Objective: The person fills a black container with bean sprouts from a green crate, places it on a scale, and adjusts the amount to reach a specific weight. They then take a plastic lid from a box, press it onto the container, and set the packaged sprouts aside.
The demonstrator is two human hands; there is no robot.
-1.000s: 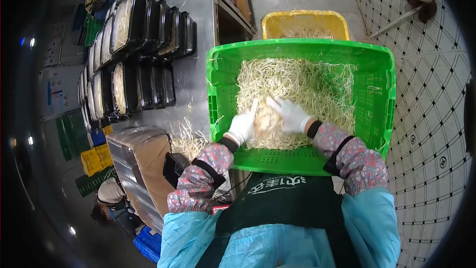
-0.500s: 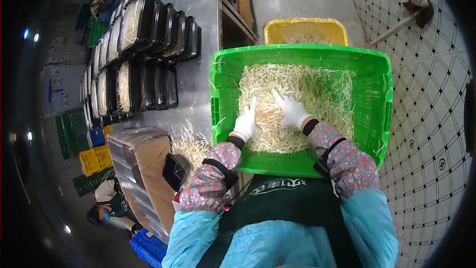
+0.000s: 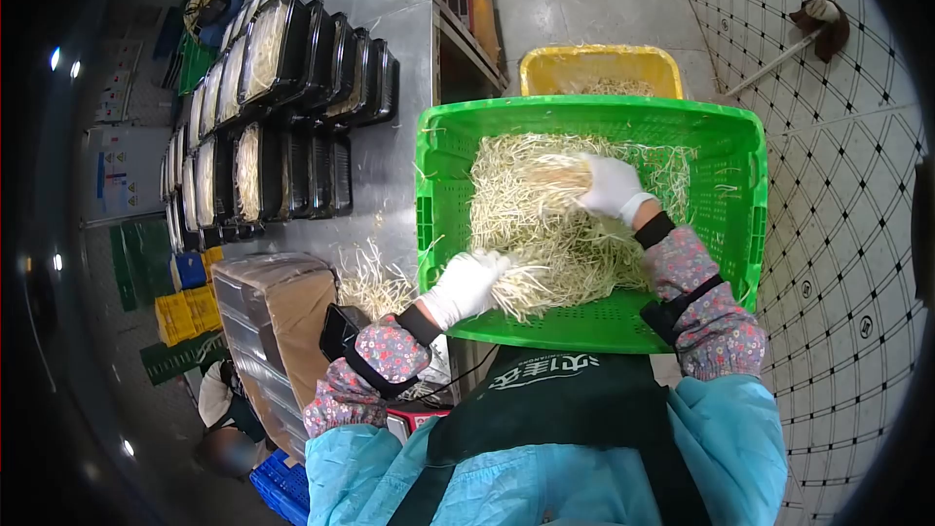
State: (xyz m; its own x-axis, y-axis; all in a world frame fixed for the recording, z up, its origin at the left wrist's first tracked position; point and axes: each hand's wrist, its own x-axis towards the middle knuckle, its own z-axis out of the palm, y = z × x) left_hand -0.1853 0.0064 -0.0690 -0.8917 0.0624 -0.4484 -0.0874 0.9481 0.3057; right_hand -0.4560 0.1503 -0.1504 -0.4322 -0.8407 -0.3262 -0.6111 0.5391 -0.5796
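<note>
My left hand (image 3: 466, 284) clamped on a sprout bunch (image 3: 521, 282), right hand (image 3: 612, 185) gripping sprouts (image 3: 545, 180) in the green crate (image 3: 584, 115) — steel table (image 3: 390, 151), black trays (image 3: 292, 107), tiled floor (image 3: 838, 234).

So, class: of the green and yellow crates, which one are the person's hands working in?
The green crate; both gloved hands grip bean sprouts inside it. The yellow crate sits beyond, untouched.

Seen from beside the green plastic crate (image 3: 750, 195), the person's left hand (image 3: 466, 286), in a white glove, sat at the crate's near left corner, fingers curled shut around a clump of pale bean sprouts (image 3: 521, 282). Its forearm, in a floral sleeve with a black wrist band, ran back and down outside the crate. The right hand (image 3: 611, 185), also gloved white, reached further in toward the crate's far side, fingers closed over another tuft of sprouts. Its floral forearm slanted back over the near right rim, elbow bent.
</note>
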